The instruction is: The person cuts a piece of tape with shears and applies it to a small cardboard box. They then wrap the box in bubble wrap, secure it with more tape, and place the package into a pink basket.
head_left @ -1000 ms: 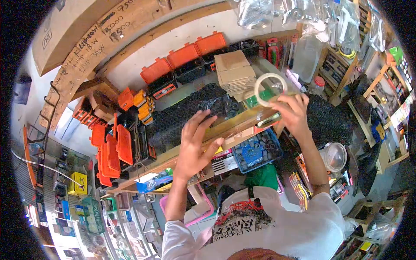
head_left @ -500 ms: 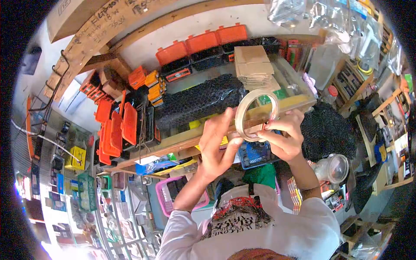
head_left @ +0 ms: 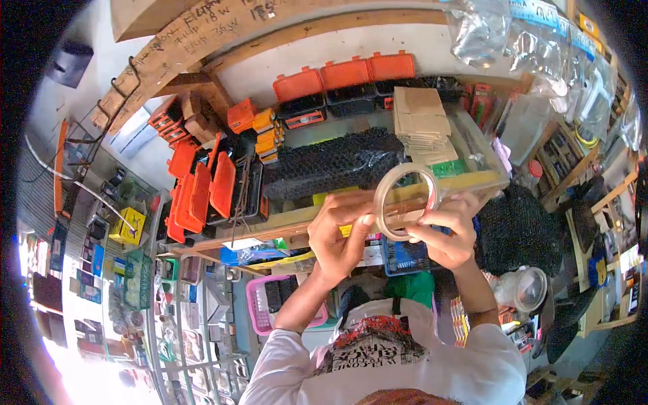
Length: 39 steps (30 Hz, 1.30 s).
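In the head view, I judge that I am handling the roll of tape (head_left: pixel 381 202), holding it up on edge near the centre of the frame, in front of the table (head_left: pixel 283 230). My right hand (head_left: pixel 447 235) grasps its lower right rim between thumb and fingers; my left hand (head_left: pixel 335 236) has its fingers bent at the roll's left side, and I cannot tell whether they grip anything there. As I judge it, any further turning or picking at the band calls for a steady right-hand pinch and a light, exact left fingertip. The roll is a smooth, glossy tan ring, round and open in the middle. Behind it, the table has a glassy top and a straight wooden edge. A long bundle (head_left: pixel 331 164) in dark, bumpy, shiny wrapping lies across it, with flat matt cardboard (head_left: pixel 422 116) stacked at upper right. Hard orange lids (head_left: pixel 222 185) stand open at left, their faces flat and their corners rounded.
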Available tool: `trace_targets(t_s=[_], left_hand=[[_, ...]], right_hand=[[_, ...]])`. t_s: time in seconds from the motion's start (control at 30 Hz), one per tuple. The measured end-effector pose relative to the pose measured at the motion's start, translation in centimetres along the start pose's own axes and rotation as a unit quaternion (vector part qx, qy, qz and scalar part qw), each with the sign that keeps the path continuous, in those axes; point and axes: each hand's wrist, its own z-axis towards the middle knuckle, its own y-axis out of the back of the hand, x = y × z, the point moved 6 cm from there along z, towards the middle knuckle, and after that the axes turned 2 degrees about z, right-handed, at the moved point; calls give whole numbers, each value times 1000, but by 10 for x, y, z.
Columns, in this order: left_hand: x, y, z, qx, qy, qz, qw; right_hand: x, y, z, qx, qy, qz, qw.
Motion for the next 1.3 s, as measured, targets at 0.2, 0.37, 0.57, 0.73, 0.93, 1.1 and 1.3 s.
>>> trace_targets(t_s=[0.2,0.37,0.57,0.73,0.93,1.1,1.3], left_hand=[[2,-1,2,16,15,62,998],[12,-6,-1,6,3,105,995],[25,-8,-21,23,-11,88,996],[8,20,-72,99,19,201,974],[86,46,-267,163,308,69,935],[75,30,-305,238,424,58,872],[55,34,-294,237,430,79,868]], right_hand=[[-6,-6,-10,8,-11,18,1000],[-7,-21,-21,13,-63,48,997],[8,-46,-32,52,-125,121,983],[35,-63,-66,150,-138,178,963],[80,-88,-158,334,-232,318,857],[104,-117,-260,391,-484,447,643],[117,-104,-241,448,-443,414,657]])
